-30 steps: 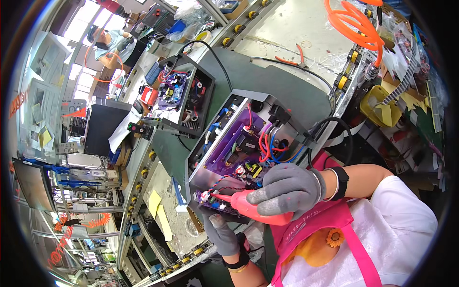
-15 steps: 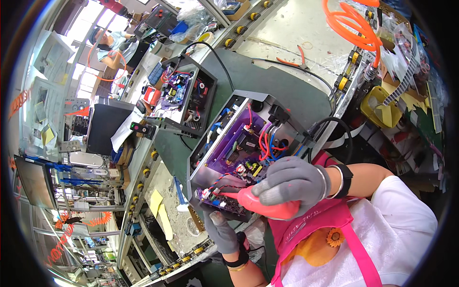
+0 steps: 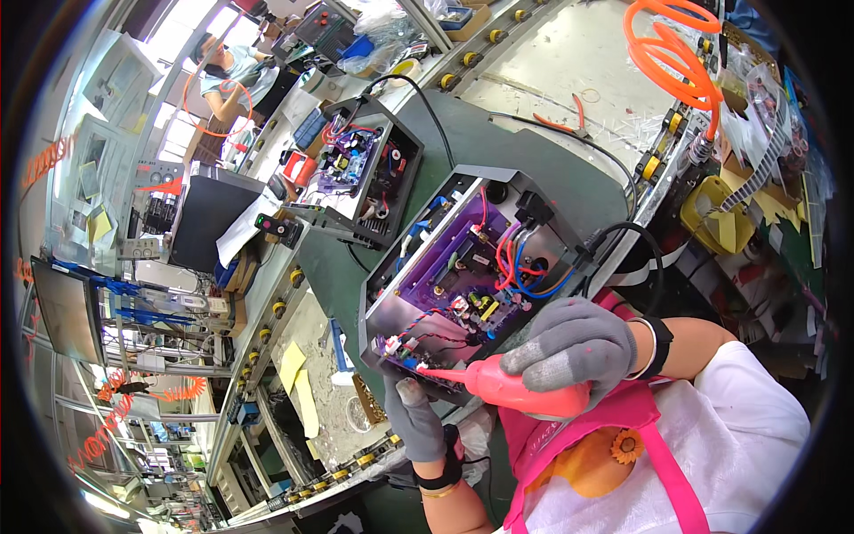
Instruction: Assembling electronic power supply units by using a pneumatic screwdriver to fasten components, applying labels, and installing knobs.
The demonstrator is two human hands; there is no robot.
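Bottle (image 3: pixel 527 388), red squeeze type with a long thin nozzle (image 3: pixel 443 375), is in the right hand (image 3: pixel 578 349). Gray-gloved fingers are wrapped over its upper side, firm grip. It lies sideways over the near edge of an open metal chassis (image 3: pixel 398 327), nozzle aimed left at the near-left corner. Tip sits at small parts there; contact or not, cannot tell.

Left hand (image 3: pixel 416 418), also gray-gloved, is at that same corner, just below the nozzle tip. Fingers partly hidden by the chassis edge, so cannot tell whether it grips or only rests.

Inside chassis: purple board (image 3: pixel 420 290), thick red and blue wires (image 3: pixel 511 267) toward the right end, twisted thin pair (image 3: pixel 429 336) running near a white connector (image 3: pixel 391 343) at the left corner. Chassis stands tilted across the view on a dark green mat (image 3: pixel 525 160) over the tabletop (image 3: pixel 543 84).

Second open unit (image 3: pixel 342 205), similar build, is up and left on the mat, near the first but apart. Orange-handled pliers (image 3: pixel 569 117) lie beyond the mat. Coiled orange hose (image 3: pixel 672 67) hangs upper right, yellow bin (image 3: pixel 696 218) below it. Yellow paper strips (image 3: pixel 305 405) lie left of the left hand. Another person (image 3: pixel 233 80) is at upper left.
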